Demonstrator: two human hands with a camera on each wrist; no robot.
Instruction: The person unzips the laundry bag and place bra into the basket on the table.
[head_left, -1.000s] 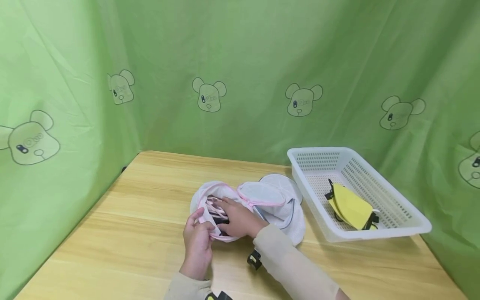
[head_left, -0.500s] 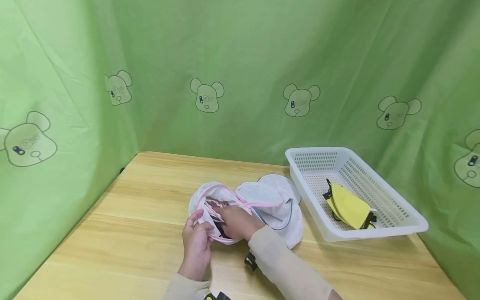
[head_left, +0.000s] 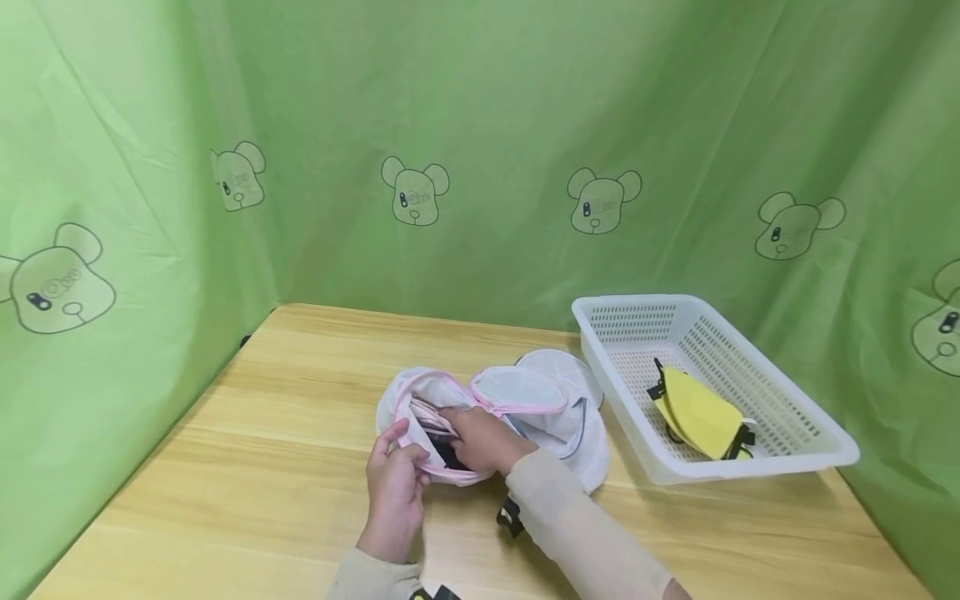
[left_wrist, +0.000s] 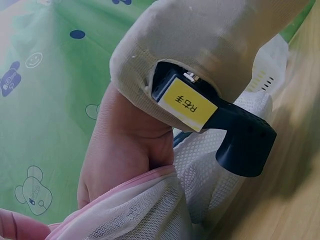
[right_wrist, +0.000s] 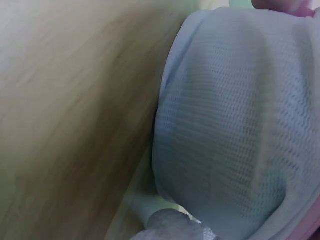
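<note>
A white mesh laundry bag (head_left: 387, 406) with pink zip trim lies on the table, its round lid (head_left: 520, 389) folded back to the right. My left hand (head_left: 393, 492) pinches the near-left rim between thumb and fingers. Reaching in from the right, my right hand (head_left: 483, 440) is inside the mouth, at pale pink straps or cloth (head_left: 429, 414) and something black (head_left: 447, 454). Its fingers are partly hidden by the bag. In the left wrist view, the right hand (left_wrist: 125, 145) disappears behind the pink-edged rim. Mesh bag side (right_wrist: 230, 110) fills much of the right wrist view.
Another white mesh bag (head_left: 592, 458) with grey-blue trim lies just right of the first. Beyond it stands a white perforated basket (head_left: 750, 367), holding a folded yellow item (head_left: 701, 414) with black straps. Green curtain (head_left: 480, 92) surrounds the wooden table (head_left: 300, 400).
My right hand went deeper into the bag, then drew back slightly right, showing more of the pink and black contents. The left hand stays at the rim.
</note>
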